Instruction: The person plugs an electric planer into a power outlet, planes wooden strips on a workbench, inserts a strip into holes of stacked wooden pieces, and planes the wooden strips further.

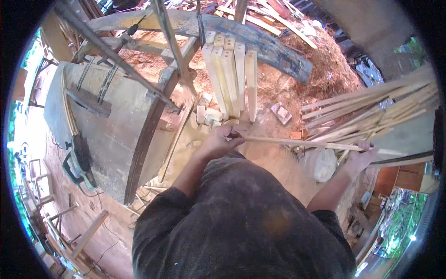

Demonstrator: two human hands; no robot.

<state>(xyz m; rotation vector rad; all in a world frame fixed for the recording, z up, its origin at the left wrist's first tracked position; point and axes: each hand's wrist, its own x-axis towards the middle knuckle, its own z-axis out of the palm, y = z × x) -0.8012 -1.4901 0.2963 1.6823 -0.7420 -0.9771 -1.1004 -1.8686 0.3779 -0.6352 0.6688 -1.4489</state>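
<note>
A long, thin wooden strip (pixel 302 142) lies level across the front of my body. Its left end meets the fingertips of my left hand (pixel 225 138), which are closed on it. Farther along, my right hand (pixel 361 157) wraps around the strip, and a short length sticks out past it to the right. Just beyond my left hand stand several squared wooden posts (pixel 227 76), upright and bunched together, with small dark holes in their top ends. Small wood offcuts (pixel 213 115) lie at their feet.
To the left is a large worktable (pixel 111 135) with a power tool (pixel 79 165) on it. Several loose wooden strips (pixel 357 111) are piled at the right. Below them stands a pale round container (pixel 321 165). Sawdust (pixel 332 69) covers the ground behind a curved dark beam (pixel 274 53).
</note>
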